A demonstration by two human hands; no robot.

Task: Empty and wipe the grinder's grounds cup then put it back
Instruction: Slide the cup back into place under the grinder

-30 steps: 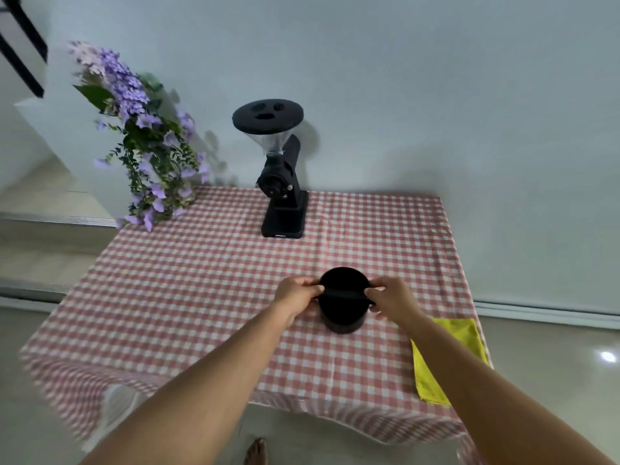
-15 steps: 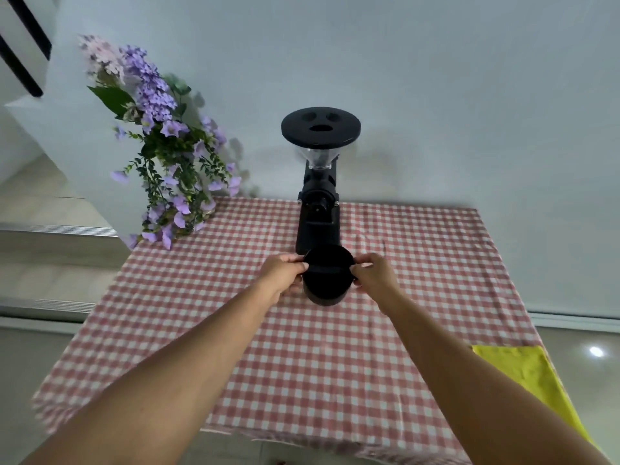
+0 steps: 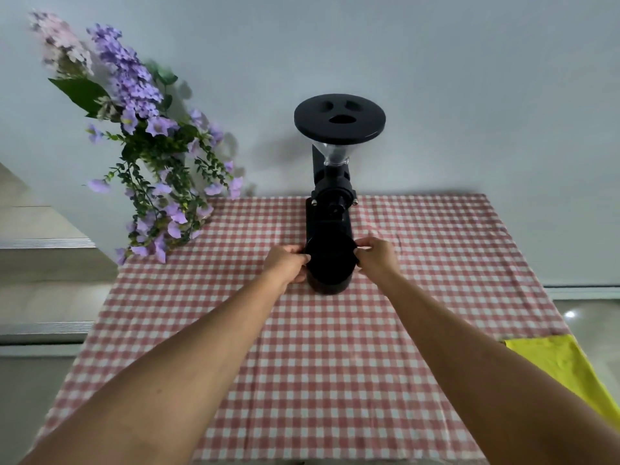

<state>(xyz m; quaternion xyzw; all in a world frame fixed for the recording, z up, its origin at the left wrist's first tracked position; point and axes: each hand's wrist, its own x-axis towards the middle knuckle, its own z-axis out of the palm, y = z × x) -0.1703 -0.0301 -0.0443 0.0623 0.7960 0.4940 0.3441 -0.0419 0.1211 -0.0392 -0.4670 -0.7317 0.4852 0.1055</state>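
Observation:
A black round grounds cup [image 3: 330, 270] stands at the foot of the black coffee grinder [image 3: 332, 196], right under its spout at the back middle of the table. My left hand [image 3: 287, 265] grips the cup's left rim and my right hand [image 3: 377, 255] grips its right rim. The cup's dark mouth blends into the grinder's base, so whether it touches the base is unclear. The grinder's round black lid [image 3: 339, 118] sits on a clear hopper.
A red-and-white checked cloth covers the table [image 3: 318, 364]. A yellow wiping cloth [image 3: 563, 367] lies at the table's right edge. Purple flowers with green leaves [image 3: 151, 156] lean over the back left corner. A pale wall rises behind the table.
Both hands carried the cup away from me across the table, from its near middle to the foot of the grinder. The view shifted forward with them.

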